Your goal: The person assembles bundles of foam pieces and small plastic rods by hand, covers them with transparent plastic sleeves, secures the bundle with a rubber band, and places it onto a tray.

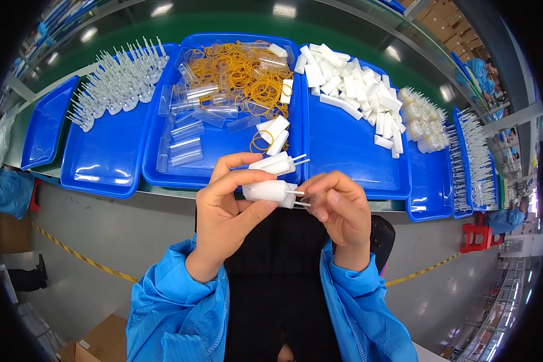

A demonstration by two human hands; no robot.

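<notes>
My left hand (223, 205) is closed around white blocks (266, 191), held just in front of the near edge of the trays. Thin white prongs (300, 160) stick out of them to the right, in two pairs. My right hand (345, 211) is closed in a pinch at the tips of the lower prongs. Something small and see-through shows at its fingertips, too faint to name. Behind my hands is a blue tray (223, 176) with tan rubber bands (241, 72), clear plastic tubes (187, 151) and a few white blocks (274, 130).
Right of it, a blue tray (356, 172) carries a heap of white foam-like blocks (350, 81). Farther right stand trays with pronged white parts (425, 120). Upright pronged parts (123, 78) fill the back of a left tray (99, 163). A red stool (476, 235) is on the floor.
</notes>
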